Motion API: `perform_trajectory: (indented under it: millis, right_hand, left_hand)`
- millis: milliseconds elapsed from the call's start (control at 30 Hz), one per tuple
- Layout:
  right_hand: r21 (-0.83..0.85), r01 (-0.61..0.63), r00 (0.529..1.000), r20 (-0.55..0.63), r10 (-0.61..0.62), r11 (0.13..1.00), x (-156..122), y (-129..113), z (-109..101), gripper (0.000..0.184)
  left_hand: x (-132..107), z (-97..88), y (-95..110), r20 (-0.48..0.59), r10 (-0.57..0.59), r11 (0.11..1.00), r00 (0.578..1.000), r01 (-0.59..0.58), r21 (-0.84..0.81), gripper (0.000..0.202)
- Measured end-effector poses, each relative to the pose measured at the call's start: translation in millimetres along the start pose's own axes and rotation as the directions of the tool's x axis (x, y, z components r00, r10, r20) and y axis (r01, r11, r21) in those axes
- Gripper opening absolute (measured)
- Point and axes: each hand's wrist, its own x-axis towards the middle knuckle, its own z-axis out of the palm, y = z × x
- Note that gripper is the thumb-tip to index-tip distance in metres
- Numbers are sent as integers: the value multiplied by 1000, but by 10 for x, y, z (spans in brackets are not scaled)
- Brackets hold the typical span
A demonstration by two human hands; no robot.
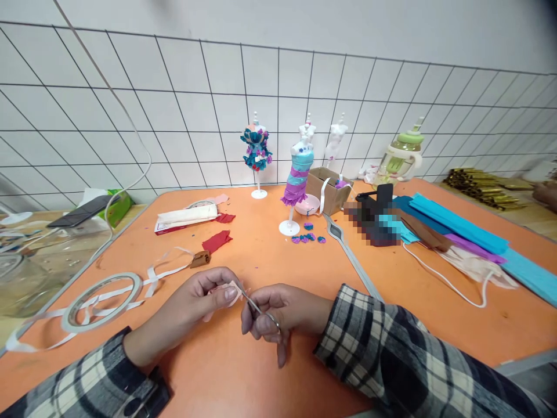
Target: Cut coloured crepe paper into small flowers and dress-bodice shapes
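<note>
My left hand (212, 297) pinches a small folded piece of pale pink crepe paper (232, 292) above the orange table (209, 371). In my right hand (272, 313) is a pair of small metal scissors (251, 301), fingers through the handles, blades pointing up and left. The blade tips meet the edge of the pink paper; whether the blades are parted is too small to tell. Beyond my hands stands a mini dress form (300, 168) wrapped in light blue and purple paper. Several purple and teal paper pieces (308, 237) lie near its white base.
A roll of double-sided tape (102, 302) with loose strips lies left, near red paper scraps (216, 241). Behind stand another decorated form (256, 151), a cardboard box (333, 194) and a green-lidded bottle (400, 154). Folded crepe paper (456, 223) is at right.
</note>
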Motion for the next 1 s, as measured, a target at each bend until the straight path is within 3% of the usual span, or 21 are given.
perform_trajectory:
  millis: [233, 467, 633, 800, 1000]
  right_hand:
    - [-38, 20, 998, -56, -22, 999, 6, 29, -17, 43]
    - [-23, -7, 1000, -15, 7, 1000, -24, -16, 12, 37]
    - [-31, -21, 999, -30, 20, 999, -10, -19, 19, 40]
    - [-26, -16, 1000, -17, 15, 1000, -3, -5, 13, 47]
    - [-36, -2, 999, -35, 1, 999, 8, 16, 13, 51]
  left_hand:
    - [12, 14, 37, -25, 24, 999, 999, -25, -40, 34]
    - [-29, 40, 49, 29, 26, 997, 999, -24, -78, 40]
    - [-16, 22, 27, -16, 6, 999, 1000, -7, -32, 45]
    - [16, 29, 26, 71, 99, 995, 992, -99, -3, 41]
    - [23, 52, 42, 43, 85, 996, 995, -85, -8, 44]
